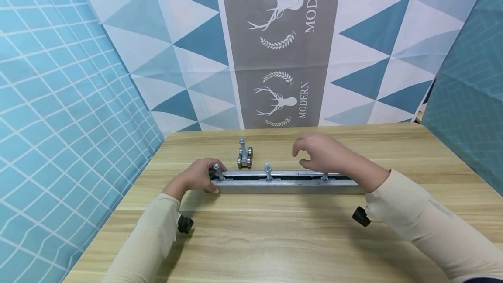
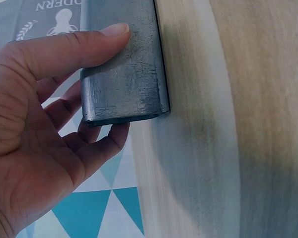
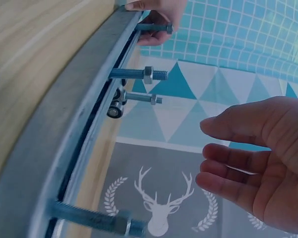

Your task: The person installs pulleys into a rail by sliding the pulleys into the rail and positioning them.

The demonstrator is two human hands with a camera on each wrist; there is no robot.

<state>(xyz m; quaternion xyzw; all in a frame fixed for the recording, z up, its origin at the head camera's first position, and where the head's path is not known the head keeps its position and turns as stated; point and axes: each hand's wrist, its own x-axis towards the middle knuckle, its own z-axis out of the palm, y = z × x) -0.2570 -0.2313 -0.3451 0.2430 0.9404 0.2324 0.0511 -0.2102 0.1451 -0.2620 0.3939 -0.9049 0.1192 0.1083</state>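
Observation:
A metal channel rail (image 1: 291,187) lies crosswise on the table, slot facing up. My left hand (image 1: 199,175) grips its left end; in the left wrist view the thumb (image 2: 89,48) lies on one side of the rail and the fingers reach behind it. Three threaded bolts with nuts stand up out of the slot: a left bolt (image 1: 218,171), a middle bolt (image 1: 268,171) and a right bolt (image 1: 325,177). Above the right part of the rail hovers my right hand (image 1: 326,152), fingers loosely bent and holding nothing. What the bolts join inside the rail is hidden.
Behind the rail, a four-wheeled trolley (image 1: 244,159) with an upright bolt stands on the wooden table (image 1: 275,239). Patterned cloth (image 1: 275,56) hangs at the back, and blue sheets (image 1: 51,99) close off both sides.

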